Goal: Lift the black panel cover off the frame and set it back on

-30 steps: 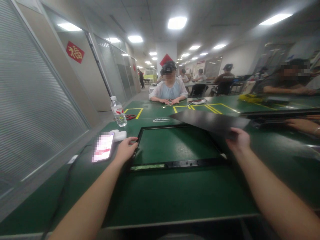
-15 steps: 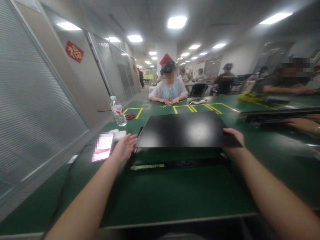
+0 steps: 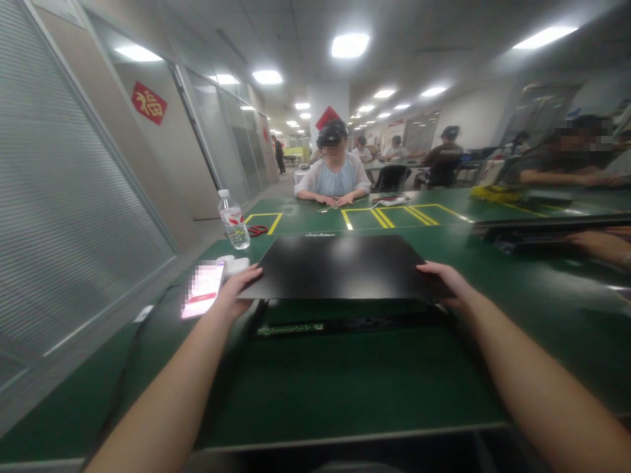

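Note:
Between my hands a flat, glossy black panel (image 3: pixel 335 269) is held level above the table. My left hand (image 3: pixel 237 289) grips its left edge, thumb on top and fingers underneath. On the opposite side, my right hand (image 3: pixel 451 282) holds the right edge the same way. Under the panel lies a dark frame (image 3: pixel 384 322), mostly hidden by it. Along the frame's near side a green strip (image 3: pixel 290 328) shows, perhaps a circuit board.
A lit phone (image 3: pixel 203 289) and a white case (image 3: pixel 236 266) lie left of my left hand. Beyond stand a water bottle (image 3: pixel 233 220) and red-handled scissors (image 3: pixel 257 230). A person (image 3: pixel 333 171) sits across the green table (image 3: pixel 355 387); another person's hand (image 3: pixel 599 246) is at right.
My left hand, open beside the panel before, now grips its left edge. The panel has shifted left and levelled out; my right hand has moved slightly left with it.

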A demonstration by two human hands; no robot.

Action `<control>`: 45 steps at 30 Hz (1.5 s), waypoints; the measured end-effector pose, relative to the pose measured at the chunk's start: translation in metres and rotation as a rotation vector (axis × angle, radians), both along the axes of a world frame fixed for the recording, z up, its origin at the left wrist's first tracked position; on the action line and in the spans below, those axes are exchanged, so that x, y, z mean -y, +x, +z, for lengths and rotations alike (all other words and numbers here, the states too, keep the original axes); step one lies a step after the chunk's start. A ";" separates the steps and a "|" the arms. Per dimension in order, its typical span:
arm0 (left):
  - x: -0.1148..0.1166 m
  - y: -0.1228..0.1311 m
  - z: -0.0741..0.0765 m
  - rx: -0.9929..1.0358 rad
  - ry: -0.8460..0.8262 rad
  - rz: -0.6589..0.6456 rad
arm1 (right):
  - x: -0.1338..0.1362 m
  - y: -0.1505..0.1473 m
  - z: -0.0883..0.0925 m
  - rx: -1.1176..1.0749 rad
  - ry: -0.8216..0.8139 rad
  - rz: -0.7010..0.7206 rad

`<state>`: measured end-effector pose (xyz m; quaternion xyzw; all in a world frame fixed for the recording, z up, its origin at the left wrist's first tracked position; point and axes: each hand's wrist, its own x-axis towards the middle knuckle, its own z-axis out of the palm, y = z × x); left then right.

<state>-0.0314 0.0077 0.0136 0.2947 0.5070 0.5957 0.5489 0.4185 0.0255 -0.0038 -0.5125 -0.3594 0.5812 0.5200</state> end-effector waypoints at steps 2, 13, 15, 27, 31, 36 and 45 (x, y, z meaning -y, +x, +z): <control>0.001 -0.002 0.002 -0.027 0.027 0.011 | 0.001 -0.003 0.002 0.024 -0.074 0.067; 0.004 -0.003 0.006 -0.004 0.143 0.034 | -0.010 0.002 -0.008 0.091 -0.011 -0.003; 0.005 -0.002 0.007 -0.004 0.144 0.047 | -0.012 0.002 -0.010 0.110 -0.021 -0.019; 0.004 0.000 0.006 -0.029 0.120 0.057 | -0.012 0.005 -0.011 0.173 -0.009 -0.153; 0.005 -0.001 0.007 -0.025 0.122 0.057 | -0.012 0.005 -0.011 0.222 -0.003 -0.133; 0.005 -0.001 0.006 -0.002 0.141 0.058 | -0.011 0.004 -0.011 0.241 0.012 -0.109; 0.000 -0.003 -0.001 0.017 0.112 0.009 | -0.012 0.004 -0.012 0.224 0.027 -0.156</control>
